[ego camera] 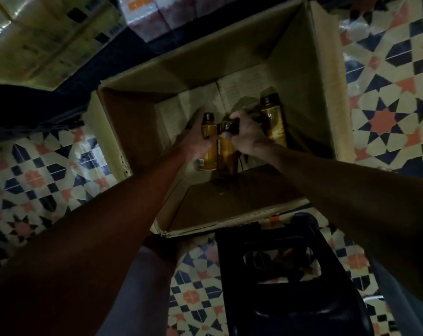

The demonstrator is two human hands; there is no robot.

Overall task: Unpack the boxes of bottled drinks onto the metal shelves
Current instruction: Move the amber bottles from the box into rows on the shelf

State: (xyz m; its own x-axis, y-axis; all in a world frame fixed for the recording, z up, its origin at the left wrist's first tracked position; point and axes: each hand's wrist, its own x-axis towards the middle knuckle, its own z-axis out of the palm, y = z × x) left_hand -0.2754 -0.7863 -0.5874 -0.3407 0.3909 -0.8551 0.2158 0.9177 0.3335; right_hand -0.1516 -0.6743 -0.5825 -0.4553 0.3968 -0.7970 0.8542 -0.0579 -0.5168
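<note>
Now both hands reach into the open cardboard box (326, 69). Left hand (196, 141) grips an amber bottle (209, 161) by the box's near wall; right hand (246, 134) clenches the neck of the neighbouring bottle (226, 151) just beside it. Third bottle (273, 120) stands by the right wall.

Amber bottles (273, 122) w/ black caps, brown cardboard box (326, 69), floor tiles (385, 117) cream/navy/coral star pattern.

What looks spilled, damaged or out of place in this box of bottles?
Nothing stands out. The three amber bottles look upright in the cardboard box, caps on, no spill visible. The left hand and right hand each grip one. Dim picture, though.
</note>
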